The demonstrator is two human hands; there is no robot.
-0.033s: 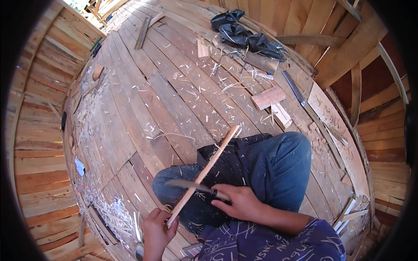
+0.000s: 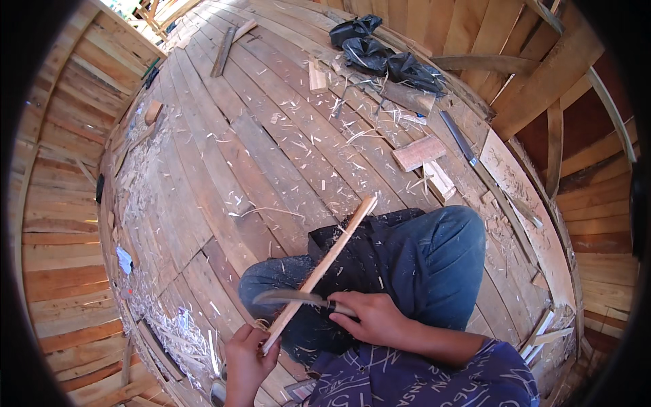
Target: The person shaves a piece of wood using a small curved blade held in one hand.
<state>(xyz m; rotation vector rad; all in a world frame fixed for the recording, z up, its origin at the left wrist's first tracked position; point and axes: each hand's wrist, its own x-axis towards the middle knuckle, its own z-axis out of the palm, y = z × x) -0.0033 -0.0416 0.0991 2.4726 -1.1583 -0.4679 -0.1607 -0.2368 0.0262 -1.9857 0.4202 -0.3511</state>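
My left hand (image 2: 250,348) is closed round the near end of a long, pale wooden stick (image 2: 337,248). The stick slants away to the right over my crossed legs, its far end raised above a dark cloth (image 2: 405,256) in my lap. In my right hand (image 2: 369,317) is the handle of a knife (image 2: 291,297). Its blade points left and lies across the stick, a little beyond my left hand. Shavings are scattered over my jeans and the cloth.
Wood shavings (image 2: 183,339) are heaped at the left on the plank floor (image 2: 203,163). Wood blocks (image 2: 418,154) lie ahead on the right, near a saw-like blade (image 2: 458,138) and a pale board (image 2: 525,210). Black plastic bags (image 2: 380,57) rest by the far right wall.
The knife blade has slid slightly down along the stick toward my left hand. The stick's far end has shifted a touch to the right.
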